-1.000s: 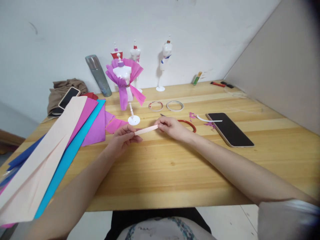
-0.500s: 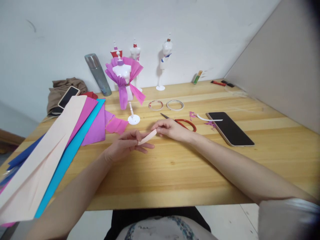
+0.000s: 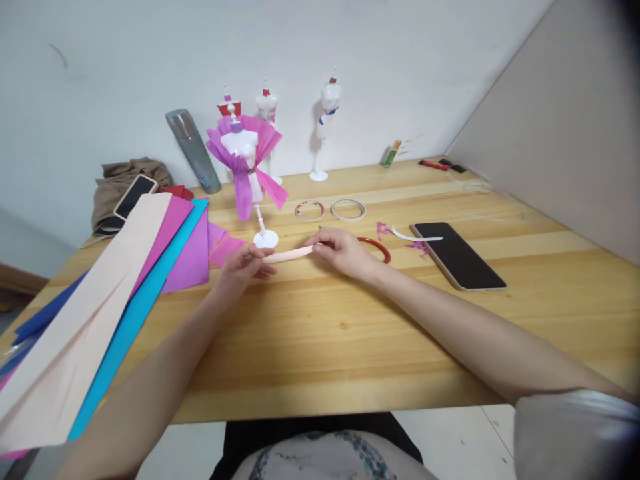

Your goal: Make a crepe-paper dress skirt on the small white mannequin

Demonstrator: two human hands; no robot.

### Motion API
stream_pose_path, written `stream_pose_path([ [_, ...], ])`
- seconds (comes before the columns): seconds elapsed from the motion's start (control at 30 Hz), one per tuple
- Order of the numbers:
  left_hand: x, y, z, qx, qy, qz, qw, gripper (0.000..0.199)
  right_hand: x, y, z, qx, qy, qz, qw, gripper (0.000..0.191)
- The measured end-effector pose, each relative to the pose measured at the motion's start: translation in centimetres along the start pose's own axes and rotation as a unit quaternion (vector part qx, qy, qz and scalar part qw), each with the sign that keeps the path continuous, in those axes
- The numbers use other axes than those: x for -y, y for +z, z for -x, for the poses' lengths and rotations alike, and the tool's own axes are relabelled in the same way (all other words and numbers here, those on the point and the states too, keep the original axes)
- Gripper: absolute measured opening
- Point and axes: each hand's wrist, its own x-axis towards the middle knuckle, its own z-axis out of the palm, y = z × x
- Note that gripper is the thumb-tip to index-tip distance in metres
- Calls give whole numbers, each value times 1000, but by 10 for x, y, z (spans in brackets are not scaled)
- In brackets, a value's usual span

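A narrow pale pink paper strip (image 3: 289,255) is stretched between my two hands above the wooden table. My left hand (image 3: 244,264) pinches its left end, the other fingers spread beneath. The right end is pinched by my right hand (image 3: 340,251). Behind my left hand stands a small white dress form (image 3: 241,148) on a round base, wrapped in pleated purple-pink paper. Red-handled scissors (image 3: 376,249) lie partly hidden behind my right hand. Two tape rolls, one reddish (image 3: 309,211) and one white (image 3: 349,210), lie flat beyond the hands.
Long crepe paper sheets (image 3: 95,313) in several colours fill the left side. A large phone (image 3: 457,257) with a white strip on it lies at right, beside pink scraps (image 3: 417,248). Along the wall are a bottle (image 3: 194,152), more dress forms (image 3: 327,127) and a green tube (image 3: 393,154).
My left hand has moved left and slightly up, away from my right hand. The curved strip is now drawn out longer and nearly straight. My right hand still pinches its end.
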Motion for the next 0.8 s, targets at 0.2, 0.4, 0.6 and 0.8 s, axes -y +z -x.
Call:
stream_pose_path([
  [0.2,9,-5,-8,-82,73,-77,991,17,-3,4,6,-66,-151,90,982,21],
  [0.4,11,-13,-10,-65,197,-350,913,12,-22,10,6,-18,-185,180,966,29],
  [0.6,10,-9,-4,-14,142,-490,860,13,-26,15,4,29,-172,222,959,27],
  [0.8,13,-6,-4,-56,91,-466,878,11,-25,19,4,40,-139,184,972,24],
])
